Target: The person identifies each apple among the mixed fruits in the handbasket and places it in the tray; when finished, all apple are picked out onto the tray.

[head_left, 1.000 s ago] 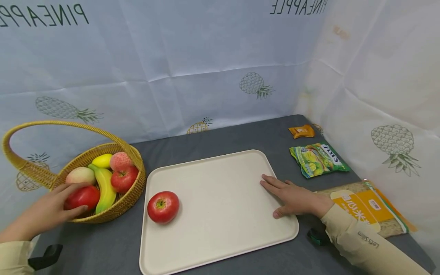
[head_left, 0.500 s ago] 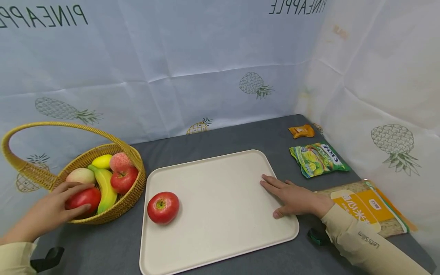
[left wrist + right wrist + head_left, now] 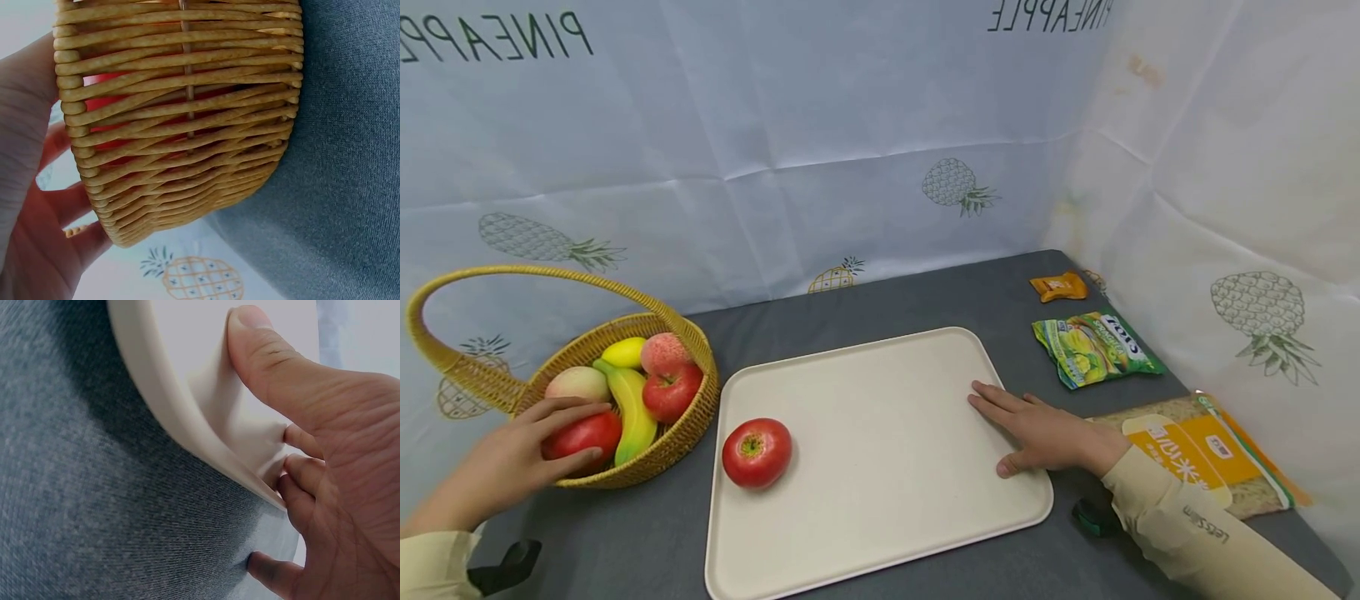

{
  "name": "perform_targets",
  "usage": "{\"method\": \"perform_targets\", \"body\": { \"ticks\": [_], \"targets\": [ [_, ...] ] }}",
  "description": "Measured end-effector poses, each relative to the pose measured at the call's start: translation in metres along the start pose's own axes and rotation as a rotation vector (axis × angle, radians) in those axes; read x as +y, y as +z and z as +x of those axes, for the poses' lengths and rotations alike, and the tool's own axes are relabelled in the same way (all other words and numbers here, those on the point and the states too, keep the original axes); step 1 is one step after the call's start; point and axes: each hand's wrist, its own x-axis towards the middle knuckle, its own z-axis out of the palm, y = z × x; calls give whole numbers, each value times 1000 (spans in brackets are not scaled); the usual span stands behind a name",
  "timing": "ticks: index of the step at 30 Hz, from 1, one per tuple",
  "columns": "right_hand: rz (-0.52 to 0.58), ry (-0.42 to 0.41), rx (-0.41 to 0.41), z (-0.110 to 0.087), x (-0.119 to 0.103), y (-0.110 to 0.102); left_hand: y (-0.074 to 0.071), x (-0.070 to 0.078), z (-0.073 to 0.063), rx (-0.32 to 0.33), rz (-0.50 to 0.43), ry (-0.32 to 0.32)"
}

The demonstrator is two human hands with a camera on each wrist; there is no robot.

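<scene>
My left hand [image 3: 512, 450] reaches over the near rim of a wicker basket [image 3: 688, 437] and grips a smooth red fruit [image 3: 586, 438], thumb on the near side and fingers over the far side. Red shows through the basket's weave in the left wrist view, which hides most of the fruit. Against it lies a banana [image 3: 632, 412], with a pale peach [image 3: 578, 383] behind. My right hand [image 3: 1037, 429] rests with spread fingers on the right edge of a beige tray [image 3: 880, 467]; its thumb [image 3: 262, 353] lies inside the rim. Another red fruit [image 3: 757, 454] sits at the tray's left.
The basket also holds a lemon [image 3: 623, 352], a pink peach [image 3: 664, 354] and a red apple [image 3: 672, 392], under its tall handle [image 3: 550, 271]. Right of the tray lie an orange packet [image 3: 1058, 287], a green snack bag [image 3: 1093, 348] and a grain bag [image 3: 1195, 454].
My left hand and the red fruit in it have shifted slightly right and nearer within the basket, and the banana has moved a little right. The right hand and tray have stayed put.
</scene>
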Motion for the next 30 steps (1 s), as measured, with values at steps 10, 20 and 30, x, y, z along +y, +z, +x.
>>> {"method": "perform_targets", "body": {
  "ticks": [10,20,30],
  "targets": [
    [17,-3,-5,0,0,1,-22,20,5,266,-109,53],
    [4,-5,4,0,3,3,-51,80,18,394,-139,129],
    [11,-8,8,0,4,2,-53,147,57,384,-287,411]
  ]
}}
